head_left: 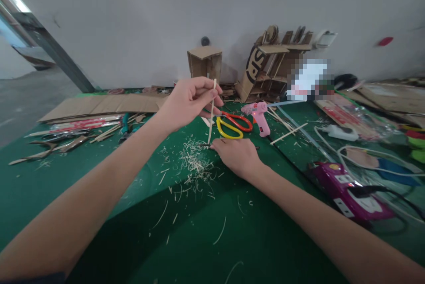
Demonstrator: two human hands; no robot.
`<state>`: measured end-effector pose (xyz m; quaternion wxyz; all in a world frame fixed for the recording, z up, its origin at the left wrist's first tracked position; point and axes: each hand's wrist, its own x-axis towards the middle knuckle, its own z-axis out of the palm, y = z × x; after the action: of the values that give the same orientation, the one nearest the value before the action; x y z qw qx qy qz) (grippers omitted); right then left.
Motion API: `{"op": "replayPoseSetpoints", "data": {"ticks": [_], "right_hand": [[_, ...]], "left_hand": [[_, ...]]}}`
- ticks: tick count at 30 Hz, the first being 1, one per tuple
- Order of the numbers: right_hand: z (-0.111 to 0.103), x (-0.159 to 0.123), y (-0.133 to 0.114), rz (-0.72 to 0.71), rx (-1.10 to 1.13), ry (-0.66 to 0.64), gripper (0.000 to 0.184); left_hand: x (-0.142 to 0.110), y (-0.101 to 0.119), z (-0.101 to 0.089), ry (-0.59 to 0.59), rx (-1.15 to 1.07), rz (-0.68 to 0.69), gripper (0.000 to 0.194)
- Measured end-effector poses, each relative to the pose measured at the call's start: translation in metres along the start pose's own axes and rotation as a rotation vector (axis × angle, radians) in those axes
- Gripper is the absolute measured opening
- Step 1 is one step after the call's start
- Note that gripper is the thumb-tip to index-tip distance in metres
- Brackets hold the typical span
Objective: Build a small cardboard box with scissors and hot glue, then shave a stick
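Note:
My left hand (195, 98) pinches a thin bamboo stick (211, 120) near its top between thumb and fingers. The stick stands almost upright, its lower end close to the fingertips of my right hand (237, 155). That hand is closed, palm down, around a thin dark knife blade (205, 145); only its narrow ends show, the rest being covered. Below the stick lies a pile of pale curled shavings (197, 164) on the green table (159, 239). Scissors (229, 132) with one yellow and one red handle lie just beyond my right hand.
A pink glue gun (260, 118) stands right of the scissors, beside loose sticks (288, 134). Its black cord runs toward a purple power strip (352, 193). Cardboard structures (205, 60) line the wall. Pliers (125, 126), packets of sticks (86, 122) and a flat cardboard sheet (99, 104) lie left.

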<state>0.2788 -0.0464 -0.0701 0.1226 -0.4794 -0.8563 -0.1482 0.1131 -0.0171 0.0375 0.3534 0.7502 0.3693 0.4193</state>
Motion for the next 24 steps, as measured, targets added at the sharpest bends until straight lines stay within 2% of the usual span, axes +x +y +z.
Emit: {"op": "replayPoseSetpoints", "data": {"ticks": [4, 10, 12, 16, 24], "right_hand": [[0.004, -0.004, 0.0, 0.031, 0.027, 0.097, 0.04], [-0.002, -0.004, 0.002, 0.124, 0.254, 0.161, 0.031], [-0.004, -0.005, 0.006, 0.132, 0.374, 0.14, 0.029], [-0.006, -0.007, 0.016, 0.032, 0.582, 0.084, 0.032], [-0.005, -0.005, 0.025, -0.067, 0.685, -0.001, 0.047]], "left_hand": [[0.0, 0.0, 0.0, 0.009, 0.019, -0.002, 0.011], [0.002, -0.009, -0.002, 0.052, 0.008, 0.001, 0.011], [0.002, -0.011, -0.003, 0.055, 0.004, 0.002, 0.011], [0.002, -0.012, -0.006, 0.061, 0.005, -0.019, 0.012], [0.003, -0.014, -0.007, 0.067, 0.001, -0.025, 0.012]]}}
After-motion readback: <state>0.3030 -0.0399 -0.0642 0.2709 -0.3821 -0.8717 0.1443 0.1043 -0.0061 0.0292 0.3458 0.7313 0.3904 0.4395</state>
